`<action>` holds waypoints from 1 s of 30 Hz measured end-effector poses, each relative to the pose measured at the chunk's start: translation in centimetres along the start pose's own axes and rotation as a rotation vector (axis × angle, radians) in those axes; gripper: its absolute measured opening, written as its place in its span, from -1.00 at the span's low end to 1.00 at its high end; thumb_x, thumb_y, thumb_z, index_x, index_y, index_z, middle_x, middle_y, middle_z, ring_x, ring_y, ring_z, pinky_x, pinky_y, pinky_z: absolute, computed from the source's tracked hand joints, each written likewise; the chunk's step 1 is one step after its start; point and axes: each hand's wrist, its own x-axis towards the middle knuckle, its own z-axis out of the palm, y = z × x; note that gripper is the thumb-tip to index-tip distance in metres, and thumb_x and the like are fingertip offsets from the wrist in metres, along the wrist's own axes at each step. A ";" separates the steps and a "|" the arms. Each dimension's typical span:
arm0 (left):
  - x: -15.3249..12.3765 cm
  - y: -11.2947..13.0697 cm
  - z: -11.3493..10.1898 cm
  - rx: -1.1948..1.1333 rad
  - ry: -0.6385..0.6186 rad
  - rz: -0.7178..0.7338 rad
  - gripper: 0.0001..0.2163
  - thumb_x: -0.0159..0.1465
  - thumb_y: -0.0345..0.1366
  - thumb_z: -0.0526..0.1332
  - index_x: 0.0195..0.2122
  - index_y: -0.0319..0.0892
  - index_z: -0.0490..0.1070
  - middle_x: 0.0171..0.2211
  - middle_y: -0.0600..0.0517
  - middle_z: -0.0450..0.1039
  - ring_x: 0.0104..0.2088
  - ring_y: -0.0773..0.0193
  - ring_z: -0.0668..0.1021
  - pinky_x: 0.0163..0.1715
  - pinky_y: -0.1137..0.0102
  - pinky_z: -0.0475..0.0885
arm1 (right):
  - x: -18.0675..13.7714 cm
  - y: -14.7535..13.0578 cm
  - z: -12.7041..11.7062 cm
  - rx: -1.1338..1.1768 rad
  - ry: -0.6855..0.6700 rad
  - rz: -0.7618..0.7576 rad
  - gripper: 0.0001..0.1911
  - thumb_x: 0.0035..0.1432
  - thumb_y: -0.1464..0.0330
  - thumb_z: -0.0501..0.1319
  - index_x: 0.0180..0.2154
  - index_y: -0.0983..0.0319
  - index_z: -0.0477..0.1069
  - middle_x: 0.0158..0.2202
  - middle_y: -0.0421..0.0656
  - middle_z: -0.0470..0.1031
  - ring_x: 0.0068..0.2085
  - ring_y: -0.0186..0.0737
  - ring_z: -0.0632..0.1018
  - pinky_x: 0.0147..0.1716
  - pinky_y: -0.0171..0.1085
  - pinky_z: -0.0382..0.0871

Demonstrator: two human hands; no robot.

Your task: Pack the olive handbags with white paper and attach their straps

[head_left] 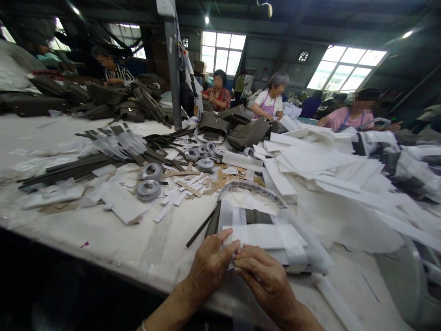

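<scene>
A dark grey handbag wrapped in white paper lies on the white worktable near its front edge. My left hand rests on the bag's near edge, thumb and fingers pinching the white wrapping. My right hand sits beside it, fingers curled onto the same paper edge. A thin dark strap sticks out from the bag to the left.
A heap of white paper sheets fills the right side. Grey cord coils, paper strips and dark straps litter the middle and left. Unwrapped grey bags sit further back. Several other people work at the far side.
</scene>
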 end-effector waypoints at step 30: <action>1.7 0.2 -0.8 -0.087 -0.036 0.113 -0.83 0.39 -0.41 0.13 -0.04 -0.20 0.42 -0.12 -0.02 0.56 -0.04 0.19 0.56 -0.03 0.27 0.48 | 0.5 0.0 -2.9 -0.203 -0.097 0.038 -0.84 0.26 0.41 0.27 -0.10 0.18 0.45 -0.13 -0.08 0.53 -0.04 -0.04 0.53 0.14 0.08 0.35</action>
